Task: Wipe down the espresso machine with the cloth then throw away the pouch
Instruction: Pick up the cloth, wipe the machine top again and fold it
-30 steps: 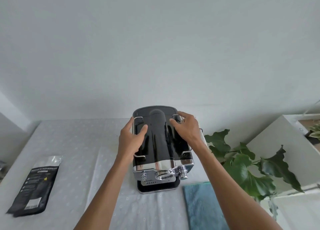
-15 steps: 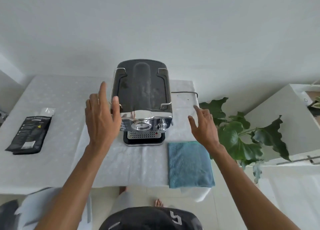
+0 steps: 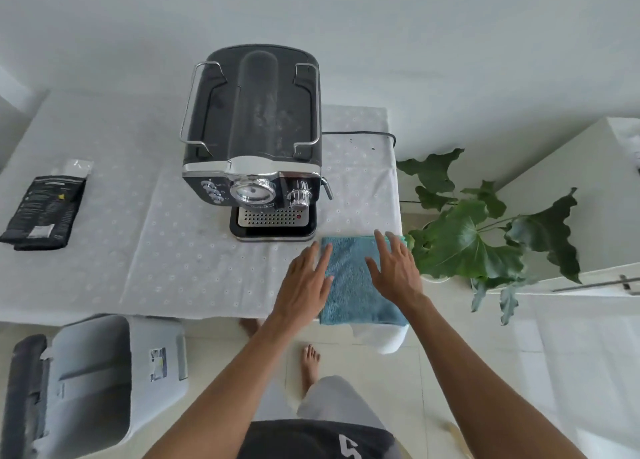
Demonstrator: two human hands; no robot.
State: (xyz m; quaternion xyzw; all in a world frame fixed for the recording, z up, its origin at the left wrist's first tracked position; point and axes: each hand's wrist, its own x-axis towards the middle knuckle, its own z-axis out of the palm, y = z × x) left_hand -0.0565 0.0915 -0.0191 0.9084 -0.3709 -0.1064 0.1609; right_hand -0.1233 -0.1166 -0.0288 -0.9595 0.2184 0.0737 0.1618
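Note:
A black and chrome espresso machine [image 3: 254, 140] stands on the white-clothed table [image 3: 138, 244], its top dusty. A folded blue cloth [image 3: 349, 285] lies in front of it at the table's near right corner. My left hand [image 3: 304, 285] hovers over the cloth's left edge with fingers spread. Over the cloth's right side is my right hand [image 3: 394, 271], also open and empty. A black pouch [image 3: 43, 213] lies flat at the table's left end, far from both hands.
A grey bin [image 3: 93, 382] with its lid up stands on the floor below the table's left front. A leafy plant [image 3: 478, 237] grows right of the table, next to a white cabinet [image 3: 588, 195]. A black cable [image 3: 363, 134] runs behind the machine.
Both hands left the machine's top and came back and down to the blue cloth. The view has tilted down, showing the bin and floor.

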